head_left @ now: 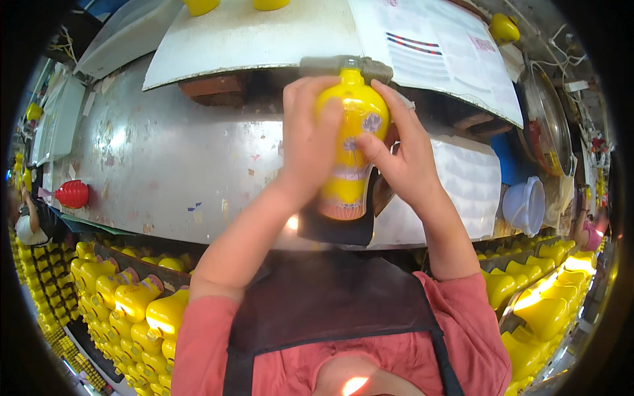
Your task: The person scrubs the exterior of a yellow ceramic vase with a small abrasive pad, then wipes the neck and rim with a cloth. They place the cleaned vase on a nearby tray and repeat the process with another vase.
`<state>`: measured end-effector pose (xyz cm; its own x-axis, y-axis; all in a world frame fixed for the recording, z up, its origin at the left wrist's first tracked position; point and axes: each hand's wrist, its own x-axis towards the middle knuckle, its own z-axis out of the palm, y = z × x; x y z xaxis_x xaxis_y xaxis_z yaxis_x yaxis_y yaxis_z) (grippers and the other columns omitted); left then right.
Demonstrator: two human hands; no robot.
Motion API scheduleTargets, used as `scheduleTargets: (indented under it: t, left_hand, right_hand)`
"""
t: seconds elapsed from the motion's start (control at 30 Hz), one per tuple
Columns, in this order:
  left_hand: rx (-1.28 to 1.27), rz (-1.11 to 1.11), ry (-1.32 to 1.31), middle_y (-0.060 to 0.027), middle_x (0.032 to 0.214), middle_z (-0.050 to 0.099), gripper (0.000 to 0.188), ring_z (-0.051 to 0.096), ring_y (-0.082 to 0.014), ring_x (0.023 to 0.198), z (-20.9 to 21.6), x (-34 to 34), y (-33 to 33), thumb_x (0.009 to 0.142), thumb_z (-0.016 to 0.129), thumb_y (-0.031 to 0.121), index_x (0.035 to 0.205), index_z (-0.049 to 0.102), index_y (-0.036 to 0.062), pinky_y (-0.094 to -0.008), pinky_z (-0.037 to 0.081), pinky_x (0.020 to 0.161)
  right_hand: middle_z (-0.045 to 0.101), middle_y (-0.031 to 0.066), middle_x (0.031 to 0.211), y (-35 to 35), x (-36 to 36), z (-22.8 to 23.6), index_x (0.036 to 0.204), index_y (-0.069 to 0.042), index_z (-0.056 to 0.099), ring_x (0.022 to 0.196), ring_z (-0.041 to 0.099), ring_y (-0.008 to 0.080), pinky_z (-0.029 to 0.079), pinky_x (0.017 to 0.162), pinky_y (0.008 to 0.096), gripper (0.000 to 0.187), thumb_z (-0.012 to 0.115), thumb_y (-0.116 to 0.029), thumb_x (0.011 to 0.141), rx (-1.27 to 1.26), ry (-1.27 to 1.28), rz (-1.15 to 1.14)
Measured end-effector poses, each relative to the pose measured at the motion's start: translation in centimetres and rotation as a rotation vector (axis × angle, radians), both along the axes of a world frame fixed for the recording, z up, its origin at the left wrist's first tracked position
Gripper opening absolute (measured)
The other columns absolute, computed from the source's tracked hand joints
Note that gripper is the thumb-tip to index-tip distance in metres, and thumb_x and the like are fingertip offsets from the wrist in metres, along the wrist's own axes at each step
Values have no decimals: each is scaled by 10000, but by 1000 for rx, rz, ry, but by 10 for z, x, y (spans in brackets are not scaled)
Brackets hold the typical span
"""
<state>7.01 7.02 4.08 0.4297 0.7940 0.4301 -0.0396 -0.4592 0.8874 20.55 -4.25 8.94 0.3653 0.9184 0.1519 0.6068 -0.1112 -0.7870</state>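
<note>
A glossy yellow vase point(344, 173) with a narrow neck lies or leans with its neck away from me, over a dark support point(337, 231). Grey flower prints and a patterned band near its base decorate the side facing up. My left hand point(309, 132) is closed along the vase's left side. On the right side my right hand point(404, 153) grips it, its thumb pressed on the front beside a flower print. Just past the neck sits a dark grey holder point(378, 68); whether it touches the vase I cannot tell.
Across the metal table point(165, 158) lie a translucent sheet point(456, 191) and a white board with printed sheets point(422, 56). A white bucket point(524, 206) stands right, a red ribbed object point(72, 194) left. Racked yellow vases point(135, 300) flank me. Another person point(32, 224) is far left.
</note>
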Motion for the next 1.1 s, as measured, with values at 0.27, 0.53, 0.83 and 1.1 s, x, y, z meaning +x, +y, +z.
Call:
scheduleTargets:
  t: [0.27, 0.53, 0.83, 1.1]
  left_hand:
    - [-26, -90, -140, -220, 1446, 461, 476, 456, -351, 1335, -14, -12, -5, 1069, 431, 275, 1435, 505, -21, -416, 342, 1156]
    - [424, -138, 224, -226, 1568, 337, 658, 320, -445, 1431, -14, -33, -1, 875, 640, 264, 1506, 504, 134, -512, 258, 1216]
    - [447, -164, 192, -231, 1580, 308, 671, 305, -468, 1434, -17, -33, -1, 886, 631, 313, 1518, 480, 144, -528, 253, 1221]
    - [552, -118, 299, -231, 1591, 288, 703, 304, -478, 1438, -14, -35, -1, 872, 649, 353, 1522, 466, 156, -541, 281, 1214]
  right_hand:
    - [573, 132, 1407, -16, 13, -8, 1619, -76, 324, 805, 597, 108, 521, 744, 279, 743, 656, -270, 983, -27, 445, 33]
    - [524, 226, 1476, -24, -5, -30, 1645, -36, 205, 821, 654, 176, 546, 781, 310, 928, 720, -274, 910, -28, 326, 8]
    - [475, 255, 1535, -25, -5, -26, 1639, -8, 183, 832, 667, 201, 558, 808, 327, 1018, 765, -310, 860, -63, 316, 25]
    - [540, 231, 1454, -27, -11, -29, 1654, -29, 117, 801, 656, 163, 547, 737, 295, 1075, 774, -272, 839, -53, 316, 26]
